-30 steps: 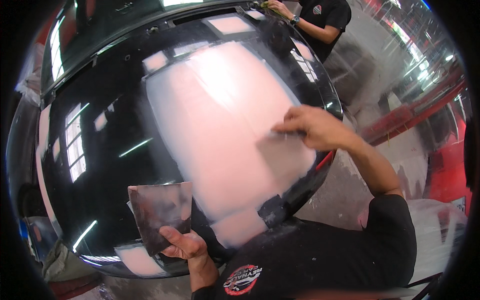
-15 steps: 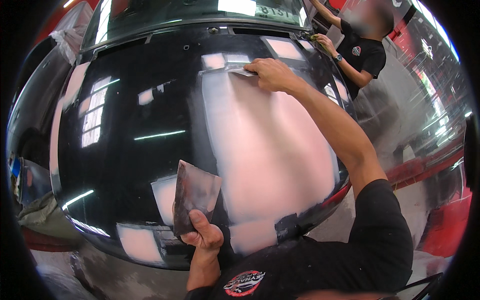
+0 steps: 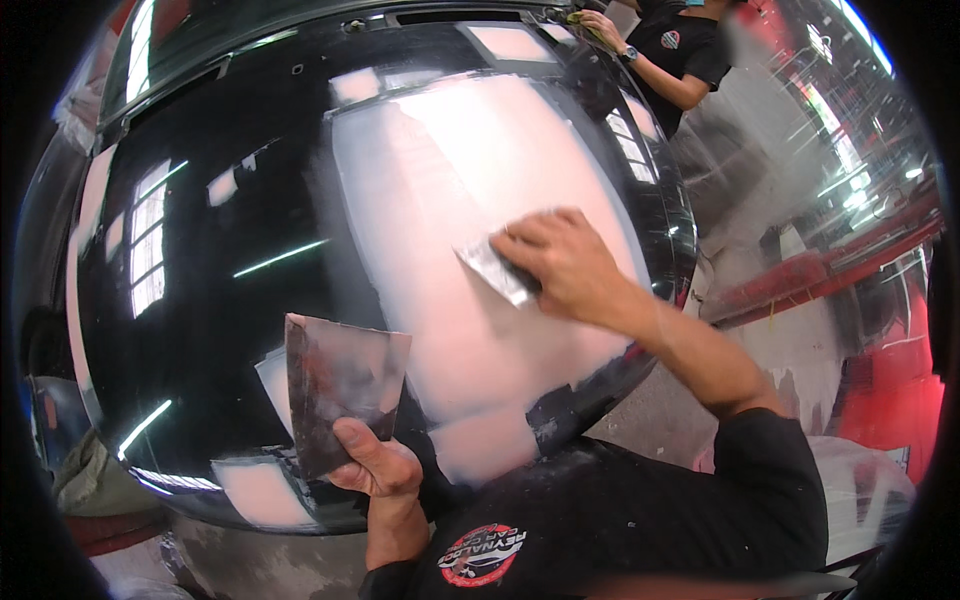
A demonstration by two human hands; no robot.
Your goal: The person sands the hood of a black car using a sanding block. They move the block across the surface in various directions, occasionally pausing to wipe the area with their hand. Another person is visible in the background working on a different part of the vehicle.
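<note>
My right hand is closed on a flat metal putty spreader, its blade against a large pale pink filler patch. The patch covers the right part of a black car hood. Behind the blade, a faint line runs through the pink surface up toward its far edge. In front of me, my left hand grips a wider putty plate from below, thumb across its face. The plate is smeared grey and pinkish. It stands tilted upright over the hood's near edge, partly hiding a smaller pink patch behind it.
Several smaller pink patches, such as one at the near left and one at the far right, dot the hood. A co-worker leans over the far right corner. Sheeting and a red rail stand to the right.
My right hand has pulled the spreader from the patch's far edge to its middle, toward me. My view has shifted, showing less windshield. My left hand still holds the plate.
</note>
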